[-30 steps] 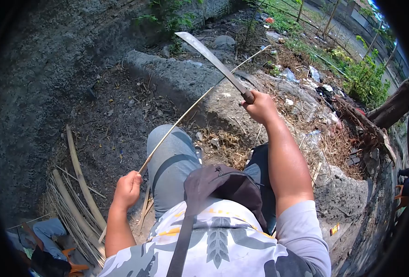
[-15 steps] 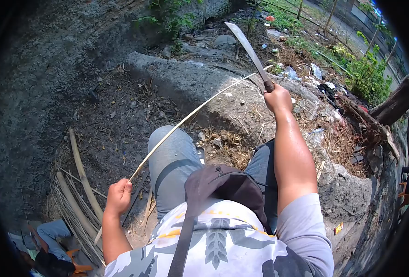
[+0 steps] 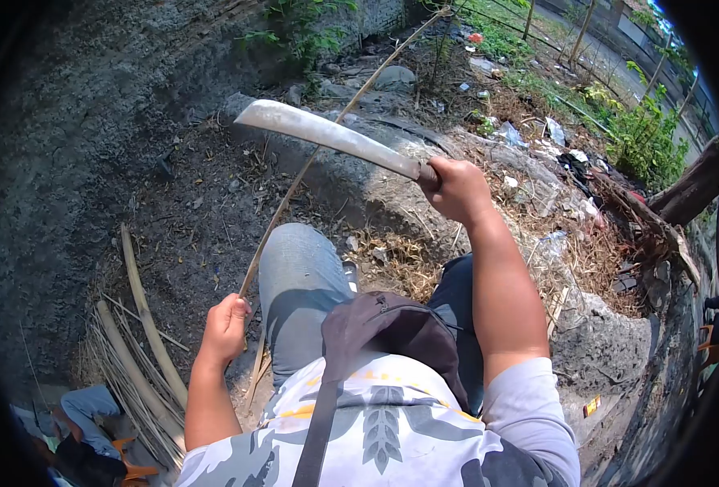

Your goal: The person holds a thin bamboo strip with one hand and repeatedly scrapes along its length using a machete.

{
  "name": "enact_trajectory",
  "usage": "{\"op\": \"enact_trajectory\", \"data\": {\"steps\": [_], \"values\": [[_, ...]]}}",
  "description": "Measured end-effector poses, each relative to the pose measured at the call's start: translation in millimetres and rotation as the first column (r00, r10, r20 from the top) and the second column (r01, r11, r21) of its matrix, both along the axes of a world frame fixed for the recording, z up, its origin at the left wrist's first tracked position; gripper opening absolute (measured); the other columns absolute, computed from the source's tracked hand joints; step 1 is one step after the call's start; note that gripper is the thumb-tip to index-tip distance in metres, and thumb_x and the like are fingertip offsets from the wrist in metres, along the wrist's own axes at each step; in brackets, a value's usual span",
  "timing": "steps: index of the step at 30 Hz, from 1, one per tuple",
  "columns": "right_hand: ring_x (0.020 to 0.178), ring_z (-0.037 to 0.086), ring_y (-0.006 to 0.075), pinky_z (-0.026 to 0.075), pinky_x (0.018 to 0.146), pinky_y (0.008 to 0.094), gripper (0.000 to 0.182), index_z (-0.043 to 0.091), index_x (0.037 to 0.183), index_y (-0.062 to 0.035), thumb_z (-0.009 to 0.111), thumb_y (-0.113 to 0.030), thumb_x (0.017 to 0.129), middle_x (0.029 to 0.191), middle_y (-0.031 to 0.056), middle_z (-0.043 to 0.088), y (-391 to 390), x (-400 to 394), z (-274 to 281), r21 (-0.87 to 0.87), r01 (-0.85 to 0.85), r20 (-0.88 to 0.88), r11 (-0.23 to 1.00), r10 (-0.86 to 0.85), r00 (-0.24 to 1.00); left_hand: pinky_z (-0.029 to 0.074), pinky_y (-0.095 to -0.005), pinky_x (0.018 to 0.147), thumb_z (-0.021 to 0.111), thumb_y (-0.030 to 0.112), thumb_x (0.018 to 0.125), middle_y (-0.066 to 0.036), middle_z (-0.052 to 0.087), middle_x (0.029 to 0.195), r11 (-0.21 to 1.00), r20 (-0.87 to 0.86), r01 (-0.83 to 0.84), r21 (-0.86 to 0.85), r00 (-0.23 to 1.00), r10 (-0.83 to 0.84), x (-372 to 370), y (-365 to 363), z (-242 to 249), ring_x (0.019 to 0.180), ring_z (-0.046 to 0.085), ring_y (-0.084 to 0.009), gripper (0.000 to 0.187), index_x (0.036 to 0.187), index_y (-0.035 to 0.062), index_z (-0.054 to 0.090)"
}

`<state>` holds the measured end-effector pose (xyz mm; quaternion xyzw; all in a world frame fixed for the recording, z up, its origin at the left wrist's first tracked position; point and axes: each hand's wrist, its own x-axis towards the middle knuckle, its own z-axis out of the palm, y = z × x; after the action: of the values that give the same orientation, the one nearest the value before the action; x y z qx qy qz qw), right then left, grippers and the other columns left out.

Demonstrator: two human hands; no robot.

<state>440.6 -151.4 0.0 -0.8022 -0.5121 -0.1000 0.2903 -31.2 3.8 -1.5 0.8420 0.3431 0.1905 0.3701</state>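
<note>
Head cam's up on my feed; L hand (image 3: 228, 326) is clamped round the near end of the stick (image 3: 285, 207), fingers curled in tight; stick runs up & away past the L knee (image 3: 294, 260), slim, brownish, nearly straight, far tip out over the rubbly ground; R hand (image 3: 459, 188) has its fingers wrapped round the handle (image 3: 429, 175) of the machete (image 3: 335, 140), blade reaching across to the left, broad side to me; blade crosses in front of the stick approx midway, tho I can't tell from here if they touch; handling-wise, stick's prob. light & springy, stiff enough to hold out by one end, whippier at the tip, maybe splintery; best hold is the near end, where the L hand has it, well clear of the blade; machete shd be heavier, rigid, weight out front, poss. slippery w/ sweat, so handle only, palm wrapped right round; over at left, thin strips (image 3: 114, 373) lie bunched w/ thick curved poles (image 3: 147, 300); dark bag (image 3: 400, 337) sits at the lap; lower L corner, a co-worker's leg (image 3: 90, 402) by an orange chair (image 3: 136, 469).
</note>
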Motion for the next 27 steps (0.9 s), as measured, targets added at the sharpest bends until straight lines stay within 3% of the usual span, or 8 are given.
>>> {"op": "enact_trajectory", "data": {"steps": [2, 6, 10, 14, 19, 23, 24, 27], "values": [[0.082, 0.072, 0.0345, 0.056, 0.081, 0.0455, 0.021, 0.066, 0.085, -0.0142, 0.08, -0.02, 0.071, 0.083, 0.0095, 0.073, 7, -15, 3, -0.055, -0.18, 0.187, 0.982, 0.187, 0.964, 0.043, -0.0335, 0.061, 0.048, 0.037, 0.114, -0.004, 0.052, 0.068, 1.0, -0.019, 0.002, -0.007, 1.0, -0.002, 5, 2, 3, 0.065, 0.048, -0.013, 0.046, 0.089, 0.001, 0.062], [0.081, 0.072, 0.0333, 0.054, 0.082, 0.0429, 0.02, 0.064, 0.082, -0.0148, 0.079, -0.02, 0.069, 0.08, 0.0076, 0.072, 11, -27, 6, -0.116, -0.2, 0.148, 0.973, 0.216, 0.965, 0.042, -0.0325, 0.061, 0.047, 0.036, 0.114, -0.004, 0.05, 0.067, 0.993, -0.079, -0.018, -0.113, 0.997, 0.009, 11, -3, 4, 0.065, 0.048, -0.0122, 0.044, 0.09, 0.0016, 0.061], [0.085, 0.07, 0.0424, 0.054, 0.076, 0.052, 0.018, 0.071, 0.092, -0.0094, 0.077, -0.025, 0.084, 0.086, 0.0183, 0.073, 9, -7, -1, -0.124, 0.038, -0.154, 0.992, -0.057, 0.986, 0.042, -0.0323, 0.06, 0.046, 0.035, 0.114, -0.003, 0.049, 0.066, 0.989, -0.08, 0.011, -0.146, 0.997, -0.023, 18, -11, -4, 0.063, 0.047, -0.0123, 0.043, 0.09, 0.0021, 0.061], [0.089, 0.07, 0.0434, 0.055, 0.075, 0.052, 0.019, 0.072, 0.097, -0.0094, 0.076, -0.024, 0.087, 0.091, 0.0215, 0.073, 9, -4, -8, -0.048, -0.033, -0.252, 0.998, 0.019, 0.967, 0.042, -0.0321, 0.06, 0.048, 0.039, 0.114, -0.003, 0.05, 0.066, 0.987, -0.024, 0.036, -0.155, 0.999, -0.04, 39, -15, -8, 0.065, 0.047, -0.0115, 0.044, 0.094, 0.002, 0.061], [0.082, 0.07, 0.0422, 0.056, 0.077, 0.053, 0.02, 0.069, 0.088, -0.0114, 0.079, -0.023, 0.076, 0.078, 0.0161, 0.07, 19, -44, 1, -0.129, -0.264, 0.008, 0.956, 0.267, 0.964, 0.04, -0.0307, 0.057, 0.069, 0.043, 0.103, 0.0, 0.05, 0.066, 0.982, -0.081, 0.079, -0.171, 0.992, -0.094, 76, -23, 4, 0.063, 0.044, -0.009, 0.044, 0.094, 0.0011, 0.06], [0.088, 0.073, 0.0382, 0.058, 0.081, 0.049, 0.019, 0.072, 0.089, -0.0119, 0.076, -0.024, 0.076, 0.084, 0.0158, 0.074, 14, -33, 6, -0.199, -0.133, 0.041, 0.971, 0.144, 0.989, 0.038, -0.0288, 0.054, 0.08, 0.037, 0.095, 0.004, 0.049, 0.066, 0.973, -0.128, 0.053, -0.226, 0.988, -0.083, 66, -25, 4, 0.061, 0.042, -0.0067, 0.041, 0.093, 0.0016, 0.06], [0.09, 0.073, 0.0399, 0.058, 0.084, 0.0502, 0.02, 0.073, 0.094, -0.0088, 0.072, -0.02, 0.078, 0.088, 0.0194, 0.074, 14, -23, 7, -0.246, -0.04, -0.181, 0.968, -0.006, 0.983, 0.038, -0.0285, 0.054, 0.08, 0.036, 0.095, 0.004, 0.049, 0.065, 0.968, -0.143, 0.048, -0.247, 0.986, -0.086, 60, -29, 8, 0.061, 0.042, -0.0064, 0.04, 0.093, 0.0018, 0.06], [0.081, 0.071, 0.0409, 0.054, 0.075, 0.0462, 0.022, 0.073, 0.102, -0.0037, 0.068, -0.014, 0.082, 0.086, 0.0235, 0.073, 11, 16, -6, -0.112, 0.132, -0.348, 0.985, -0.164, 0.923, 0.038, -0.0269, 0.054, 0.081, 0.033, 0.095, 0.007, 0.048, 0.066, 0.966, -0.158, 0.015, -0.258, 0.986, -0.058, 40, -36, 6, 0.061, 0.041, -0.0049, 0.036, 0.092, 0.0035, 0.06]]}}
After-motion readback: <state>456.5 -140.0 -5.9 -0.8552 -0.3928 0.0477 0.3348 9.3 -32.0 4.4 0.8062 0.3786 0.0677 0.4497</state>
